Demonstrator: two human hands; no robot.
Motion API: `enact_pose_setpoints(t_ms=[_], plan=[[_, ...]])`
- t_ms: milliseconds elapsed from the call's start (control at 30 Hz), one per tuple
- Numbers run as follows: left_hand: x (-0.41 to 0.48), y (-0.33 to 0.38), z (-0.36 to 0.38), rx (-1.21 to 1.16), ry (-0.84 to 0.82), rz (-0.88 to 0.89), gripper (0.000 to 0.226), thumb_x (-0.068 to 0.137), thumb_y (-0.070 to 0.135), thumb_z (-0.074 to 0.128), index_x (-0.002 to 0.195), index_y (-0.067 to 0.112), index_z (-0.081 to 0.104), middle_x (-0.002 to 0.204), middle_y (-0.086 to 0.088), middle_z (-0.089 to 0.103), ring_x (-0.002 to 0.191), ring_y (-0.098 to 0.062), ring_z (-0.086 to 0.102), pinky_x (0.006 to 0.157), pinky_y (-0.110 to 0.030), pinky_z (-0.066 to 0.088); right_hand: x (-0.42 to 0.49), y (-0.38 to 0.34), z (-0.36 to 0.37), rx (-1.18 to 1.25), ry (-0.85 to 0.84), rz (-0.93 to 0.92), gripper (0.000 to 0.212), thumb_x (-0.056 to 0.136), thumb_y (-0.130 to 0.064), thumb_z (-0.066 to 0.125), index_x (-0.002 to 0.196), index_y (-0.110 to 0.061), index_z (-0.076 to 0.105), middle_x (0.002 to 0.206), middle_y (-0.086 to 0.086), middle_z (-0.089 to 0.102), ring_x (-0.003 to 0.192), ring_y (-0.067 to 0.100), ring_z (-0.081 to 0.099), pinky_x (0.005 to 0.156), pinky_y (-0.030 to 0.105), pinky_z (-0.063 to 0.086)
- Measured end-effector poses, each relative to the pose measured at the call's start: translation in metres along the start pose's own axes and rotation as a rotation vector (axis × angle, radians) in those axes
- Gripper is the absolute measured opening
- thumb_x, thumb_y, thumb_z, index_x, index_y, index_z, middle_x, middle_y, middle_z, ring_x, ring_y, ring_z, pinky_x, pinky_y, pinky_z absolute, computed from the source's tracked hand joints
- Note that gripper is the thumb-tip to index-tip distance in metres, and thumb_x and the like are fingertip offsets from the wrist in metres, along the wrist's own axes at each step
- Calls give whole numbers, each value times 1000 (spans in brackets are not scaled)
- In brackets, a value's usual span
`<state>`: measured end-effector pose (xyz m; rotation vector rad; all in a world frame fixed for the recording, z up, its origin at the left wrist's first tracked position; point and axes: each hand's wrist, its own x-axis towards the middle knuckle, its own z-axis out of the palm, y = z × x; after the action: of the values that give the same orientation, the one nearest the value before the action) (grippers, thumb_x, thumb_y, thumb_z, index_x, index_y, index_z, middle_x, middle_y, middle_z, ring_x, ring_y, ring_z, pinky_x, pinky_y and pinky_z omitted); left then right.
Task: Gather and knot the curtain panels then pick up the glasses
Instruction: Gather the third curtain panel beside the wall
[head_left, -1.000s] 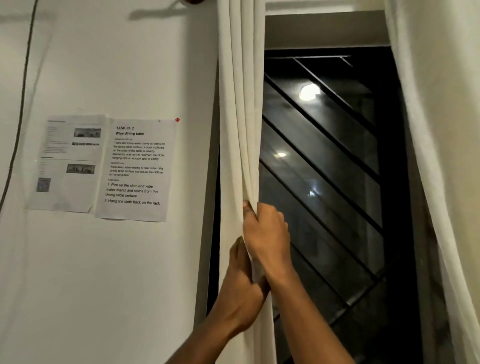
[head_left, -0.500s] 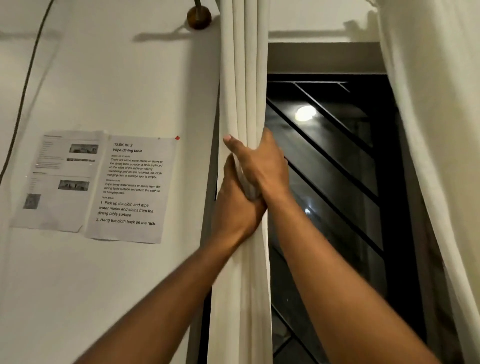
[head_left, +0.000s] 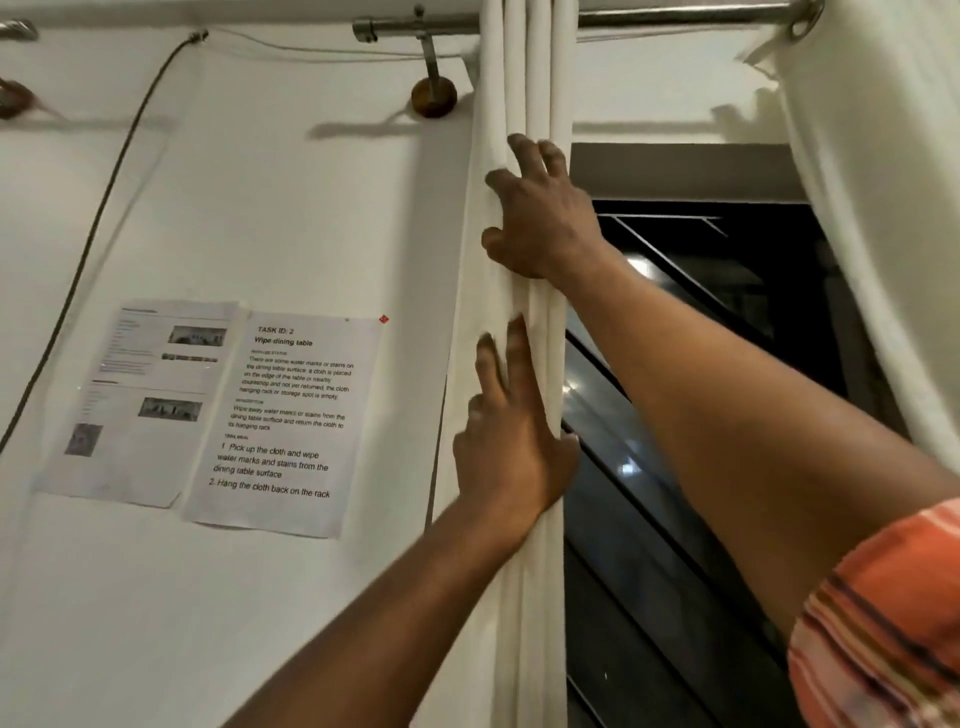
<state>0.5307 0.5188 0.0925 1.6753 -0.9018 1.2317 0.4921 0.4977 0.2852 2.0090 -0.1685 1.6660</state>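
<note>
**Cloth, metal, wood, paper and glass**

The gathered cream cloth curtain panel (head_left: 530, 623) is seen as matt fabric, smooth along its folds. The same matt cloth is seen in the second cream curtain panel (head_left: 883, 234) at the right. The round silver curtain rod (head_left: 675, 20) is finished in brushed metal. Its round brown wall mount (head_left: 434, 98) is made of wood with a slight sheen. The white printed sheets (head_left: 296, 415) are of thin, slightly creased paper. The dark window glass (head_left: 649, 545) is glossy and reflective. The white wall (head_left: 260, 208) is painted matt.

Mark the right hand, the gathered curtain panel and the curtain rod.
right hand (head_left: 545, 223): head view, back of the hand.
gathered curtain panel (head_left: 519, 78): head view, folds above that hand.
curtain rod (head_left: 675, 20): head view, bare stretch right of the panel.
</note>
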Motion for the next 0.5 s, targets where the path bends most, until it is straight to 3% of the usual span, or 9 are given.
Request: enact_pose_setpoints(t_ms=[100,167,267,367,433,500], plan=[[-6,-5,4,7,-23,-24,110,81,28,69,143,36,-21,147,-3,28,100,-25,61,78,-35,52,13,-3,-2,-29,-113,18,55,87,-39,54,138,-19,46,143,7,38,131,31,36,90,43,43],[-8,-7,2,-27,-37,-29,104,82,19,64,145,36,-17,114,0,54,77,-17,60,67,-30,52,20,-8,-2,8,-207,34,54,86,-40,56,136,-21,49,137,6,44,124,30,43,90,40,42],[-8,-9,-7,-46,-81,-59,88,82,13,56,147,30,-1,72,5,51,55,-12,49,54,-24,42,26,-17,-1,86,-265,67,45,80,-41,62,120,-21,60,120,2,57,106,26,54,81,36,47],[-9,-10,-13,-73,-86,-98,78,82,14,55,143,27,9,66,5,51,52,-11,48,53,-24,39,24,-25,3,155,-359,122,34,76,-42,68,102,-22,59,92,-1,59,86,24,59,80,38,53],[-9,-10,-15,-78,-89,-112,75,82,16,56,142,26,11,67,5,51,52,-11,49,51,-22,35,22,-26,5,131,-408,126,32,75,-42,70,94,-22,54,91,1,62,83,25,62,81,39,54],[-9,-11,-16,-71,-94,-112,70,84,17,56,140,25,14,66,7,49,50,-10,45,46,-18,28,18,-25,5,88,-428,135,33,78,-41,68,99,-20,55,93,0,63,87,26,63,80,36,52]])
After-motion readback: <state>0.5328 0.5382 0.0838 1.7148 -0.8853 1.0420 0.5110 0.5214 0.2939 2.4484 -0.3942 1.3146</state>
